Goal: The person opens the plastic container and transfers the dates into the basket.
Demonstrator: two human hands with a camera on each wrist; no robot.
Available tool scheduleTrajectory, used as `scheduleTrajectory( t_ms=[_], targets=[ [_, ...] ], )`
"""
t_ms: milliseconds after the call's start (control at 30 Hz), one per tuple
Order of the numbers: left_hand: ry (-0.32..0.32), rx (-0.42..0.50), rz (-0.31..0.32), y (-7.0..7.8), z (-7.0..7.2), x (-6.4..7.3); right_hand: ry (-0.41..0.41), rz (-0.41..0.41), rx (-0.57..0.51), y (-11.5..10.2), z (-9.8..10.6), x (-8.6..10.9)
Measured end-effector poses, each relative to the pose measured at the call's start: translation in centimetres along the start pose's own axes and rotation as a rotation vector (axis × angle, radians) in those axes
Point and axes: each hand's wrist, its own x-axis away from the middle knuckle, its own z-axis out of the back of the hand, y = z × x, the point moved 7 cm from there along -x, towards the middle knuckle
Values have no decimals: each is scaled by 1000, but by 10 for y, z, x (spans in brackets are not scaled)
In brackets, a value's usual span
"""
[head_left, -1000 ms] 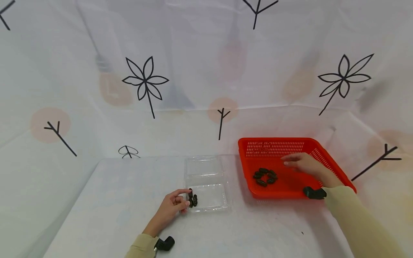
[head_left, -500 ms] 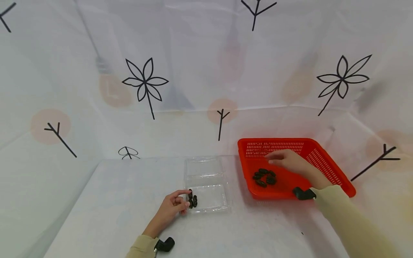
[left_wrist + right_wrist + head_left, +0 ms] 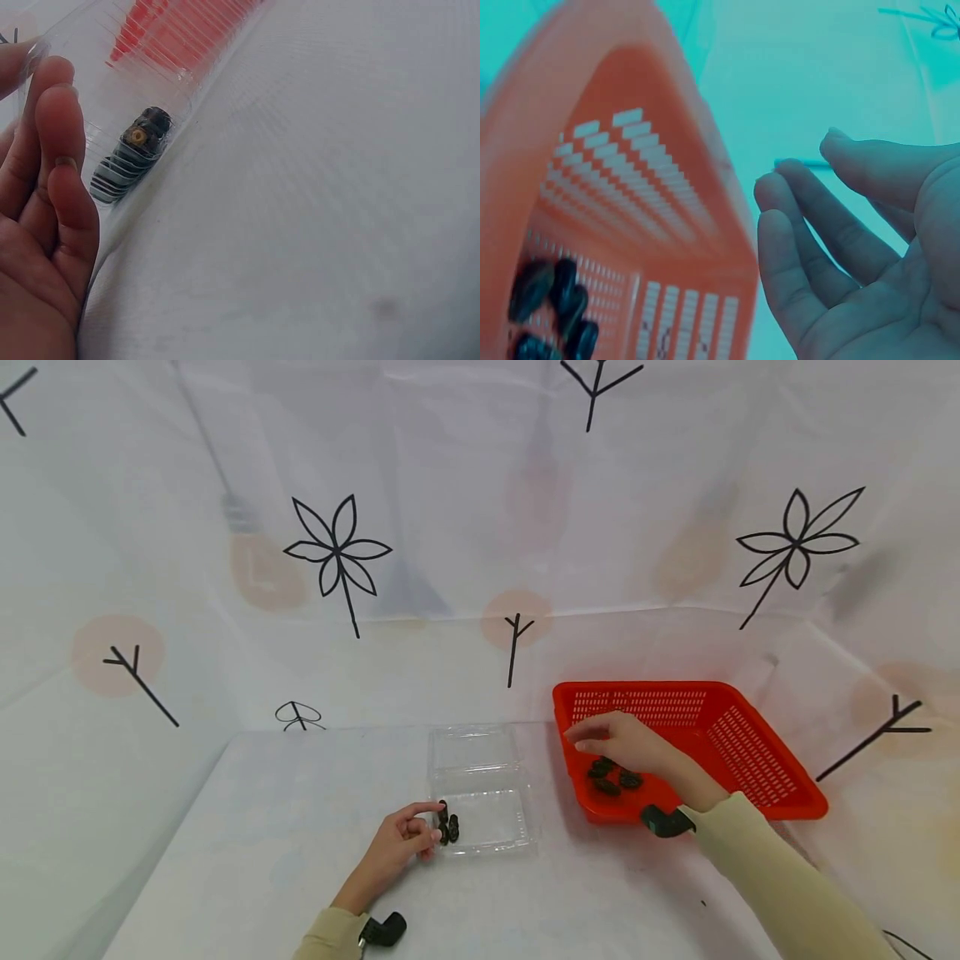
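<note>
A clear plastic clamshell box (image 3: 491, 818) lies unfolded on the table, its lid (image 3: 474, 749) to the back. My left hand (image 3: 399, 839) grips the box's left edge, index finger and thumb at the rim. Just inside that edge sit a few small dark oval pieces (image 3: 453, 827); one dark piece (image 3: 133, 154) shows through the ribbed plastic wall in the left wrist view. My right hand (image 3: 622, 743) hovers over the left side of a red basket (image 3: 645, 700), fingers loosely bent, thumb apart from them, nothing held. Several dark oval pieces (image 3: 607, 787) lie in the basket beneath it, partly hidden.
The white-covered table (image 3: 300, 827) meets a patterned cloth backdrop (image 3: 420, 668) behind the box and basket. Dark wrist camera mounts (image 3: 384, 930) sit at both cuffs. A thin dark cable (image 3: 907, 945) shows at the lower right.
My right hand has moved left across the basket, from its right half to above the dark pieces at its left side. The left hand stays at the box.
</note>
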Motion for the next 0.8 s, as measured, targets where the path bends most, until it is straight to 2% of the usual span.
scheduleTrajectory(
  t_ms=[333,567,800],
  targets=[
    [-5,-5,-4,0,0,0,-32,53,-20,-23,-26,-14],
    [-7,-6,-12,1,0,-1,-93,83,-70,-36,-45,-23],
    [-8,-5,-14,2,-1,0,-178,157,-68,-46,-72,-38]
  ],
)
